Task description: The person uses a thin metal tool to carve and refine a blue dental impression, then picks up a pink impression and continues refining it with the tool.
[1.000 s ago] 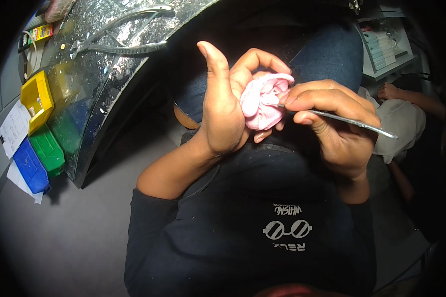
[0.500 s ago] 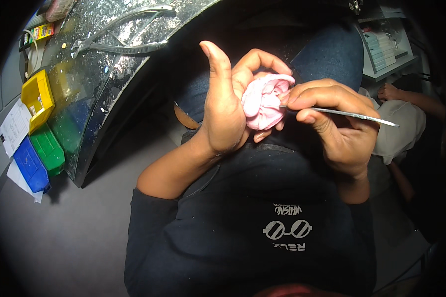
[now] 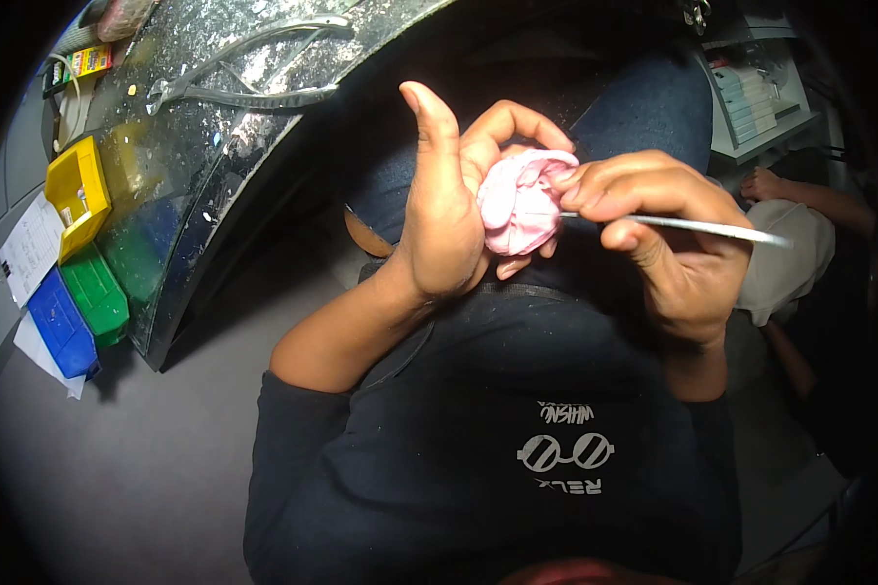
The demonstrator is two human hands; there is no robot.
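In front of my waist, my left hand [image 3: 444, 210] cradles a rounded pink piece [image 3: 517, 200] with a folded, hollowed surface and a raised rim, perhaps a dental mould. Its fingers curl behind the piece while the thumb stands straight up, off it. My right hand [image 3: 678, 234] pinches a slender metal carving tool [image 3: 698, 227] between thumb and fingers. The tool's thin tip touches the near side of the pink piece, and its other end sticks out to the right. The back of the pink piece is hidden by my left hand.
A worn dark worktop [image 3: 254, 58] at upper left carries a metal tool with two curved arms [image 3: 263, 96]. Along its left edge hang yellow [image 3: 86, 195], green [image 3: 98, 297] and blue [image 3: 63, 322] bins. Another person's arm [image 3: 815, 200] and a white shelf [image 3: 761, 122] are at right.
The tool's outer end has swung slightly and is blurred, and its thin tip now shows against the pink piece. My right fingers have shifted a little; the left hand stays nearly still.
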